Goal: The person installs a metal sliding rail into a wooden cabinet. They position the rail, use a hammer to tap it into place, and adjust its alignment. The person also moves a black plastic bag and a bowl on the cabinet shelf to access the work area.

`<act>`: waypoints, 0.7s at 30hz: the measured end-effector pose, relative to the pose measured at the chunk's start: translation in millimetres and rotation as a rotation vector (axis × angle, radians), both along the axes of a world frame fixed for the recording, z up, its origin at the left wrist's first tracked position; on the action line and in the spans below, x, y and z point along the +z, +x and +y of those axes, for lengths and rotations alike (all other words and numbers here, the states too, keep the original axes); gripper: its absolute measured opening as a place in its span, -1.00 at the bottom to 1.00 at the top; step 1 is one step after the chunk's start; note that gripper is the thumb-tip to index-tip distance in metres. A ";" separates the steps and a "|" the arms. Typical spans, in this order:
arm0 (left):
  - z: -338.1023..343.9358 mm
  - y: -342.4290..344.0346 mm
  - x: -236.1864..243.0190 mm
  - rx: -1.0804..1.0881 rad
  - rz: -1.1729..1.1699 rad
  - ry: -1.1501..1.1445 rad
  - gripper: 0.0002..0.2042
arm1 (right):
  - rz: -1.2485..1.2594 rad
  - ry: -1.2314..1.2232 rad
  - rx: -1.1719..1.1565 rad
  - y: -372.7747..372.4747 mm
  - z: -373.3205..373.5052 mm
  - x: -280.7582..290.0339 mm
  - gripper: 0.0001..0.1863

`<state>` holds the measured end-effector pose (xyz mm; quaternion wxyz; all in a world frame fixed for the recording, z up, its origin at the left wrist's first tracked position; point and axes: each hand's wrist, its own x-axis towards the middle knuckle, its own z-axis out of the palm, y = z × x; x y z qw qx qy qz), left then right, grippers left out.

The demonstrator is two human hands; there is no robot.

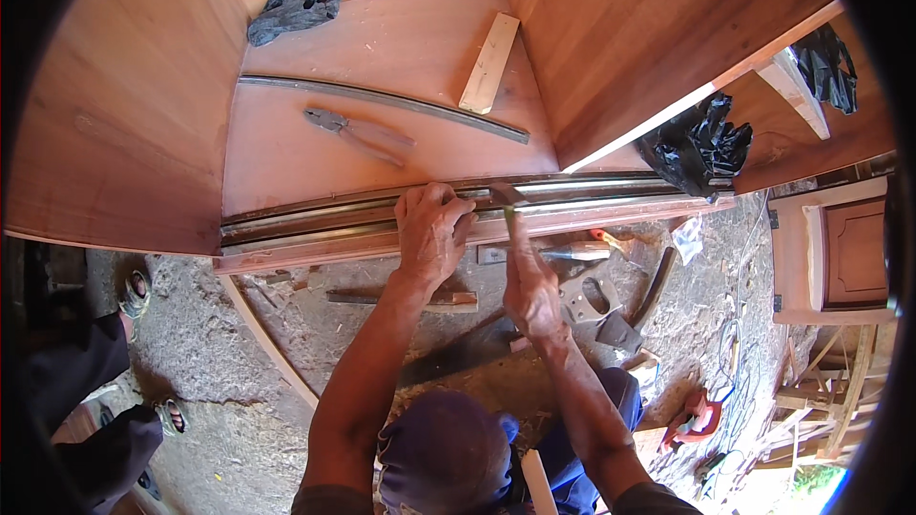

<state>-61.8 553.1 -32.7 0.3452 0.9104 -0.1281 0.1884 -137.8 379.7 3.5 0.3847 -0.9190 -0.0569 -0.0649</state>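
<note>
Left hand (435, 229): fingers bunched at the rails (320, 221); we can't tell whether it grasps anything.
Right hand (534, 300): we grip the hammer (509, 195).
Pliers (361, 136): beyond our hands.

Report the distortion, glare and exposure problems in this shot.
Head view: the long grey metal strip on the reddish wooden panel looks bowed, likely from the fisheye lens; head view: a black rim cuts off the corners; head view: the silvery metal rails catch bright highlights; head view: the rough grey concrete ground washes out toward the lower right.
</note>
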 end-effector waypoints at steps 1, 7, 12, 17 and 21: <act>0.3 2.4 2.0 -0.001 -0.011 0.011 -0.80 | 0.088 -0.025 0.000 5.5 -0.7 -1.9 -0.34; 2.4 0.3 -0.2 0.000 0.016 0.002 -0.82 | -0.149 -0.003 0.023 5.8 6.9 5.1 -0.29; -1.4 7.4 2.5 -0.007 -0.033 -0.008 -0.81 | -0.045 -0.021 0.013 18.3 -2.1 -2.0 -0.33; 2.6 -0.4 2.0 -0.001 0.020 -0.016 -0.81 | -0.220 0.013 -0.126 -1.5 3.6 5.2 -0.54; -0.1 2.4 3.1 -0.008 -0.015 -0.038 -0.81 | 0.180 0.215 -0.148 0.1 1.8 13.6 -0.59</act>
